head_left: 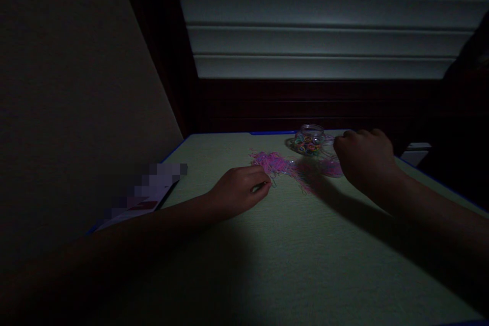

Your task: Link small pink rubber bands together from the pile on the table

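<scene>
My left hand (240,191) is pinched just in front of a pile of thin pink and purple strands (271,162), with a small thin loop (273,182) at its fingertips. Raised at the right, my right hand (364,160) has its fingers curled down; whatever they may hold is hidden. Behind and left of that hand stands a clear open jar (308,140) with colourful small bands inside. A second clear jar (331,165) with pink contents is partly covered by my right hand.
The pale green table (275,254) has a blue edge. A flat booklet or box (153,193) lies at its left edge. A wall rises at the left, and a slatted shutter (317,35) stands behind the table.
</scene>
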The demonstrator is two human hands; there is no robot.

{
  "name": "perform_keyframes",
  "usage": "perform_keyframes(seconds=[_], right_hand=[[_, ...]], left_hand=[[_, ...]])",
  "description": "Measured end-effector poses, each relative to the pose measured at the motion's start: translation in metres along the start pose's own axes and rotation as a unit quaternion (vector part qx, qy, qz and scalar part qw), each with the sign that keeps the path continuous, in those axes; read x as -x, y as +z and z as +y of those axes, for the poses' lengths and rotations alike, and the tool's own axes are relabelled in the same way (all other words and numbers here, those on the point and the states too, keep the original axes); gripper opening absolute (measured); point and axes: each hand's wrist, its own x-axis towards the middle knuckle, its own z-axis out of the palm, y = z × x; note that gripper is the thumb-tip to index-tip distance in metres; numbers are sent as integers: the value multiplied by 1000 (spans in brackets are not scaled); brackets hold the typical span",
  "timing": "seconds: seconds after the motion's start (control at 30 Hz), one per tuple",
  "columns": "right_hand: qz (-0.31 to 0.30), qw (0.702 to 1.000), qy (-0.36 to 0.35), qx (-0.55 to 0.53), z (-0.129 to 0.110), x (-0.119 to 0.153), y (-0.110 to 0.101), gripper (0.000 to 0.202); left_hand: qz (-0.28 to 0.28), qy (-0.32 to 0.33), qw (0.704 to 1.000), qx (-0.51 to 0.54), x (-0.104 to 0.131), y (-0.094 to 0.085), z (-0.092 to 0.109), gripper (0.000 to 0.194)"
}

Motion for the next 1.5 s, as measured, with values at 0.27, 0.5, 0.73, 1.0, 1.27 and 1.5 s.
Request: perform_keyframes(seconds=[0.27, 0.5, 0.73, 1.0, 1.27, 1.5], right_hand=[[82, 996, -24, -37, -11, 1, -6, 18], [63, 976, -128, -163, -44, 12, 2, 11], [18, 943, -141, -301, -66, 20, 7, 19], [-12, 891, -129, -435, -72, 20, 9, 22], [-33, 888, -109, -446, -76, 14, 11, 26], [-28, 890, -97, -445, -80, 13, 13, 26]], left_hand=[[-5, -14, 1000, 0, -1, -1, 0, 17], [1, -22, 1000, 1, -2, -1, 2, 18], [-6, -39, 999, -5, -1, -1, 1, 17], [-11, -39, 999, -8, -1, -1, 1, 17], [-19, -43, 999, -15, -1, 0, 0, 17], [-22, -43, 999, -15, -1, 0, 0, 18]])
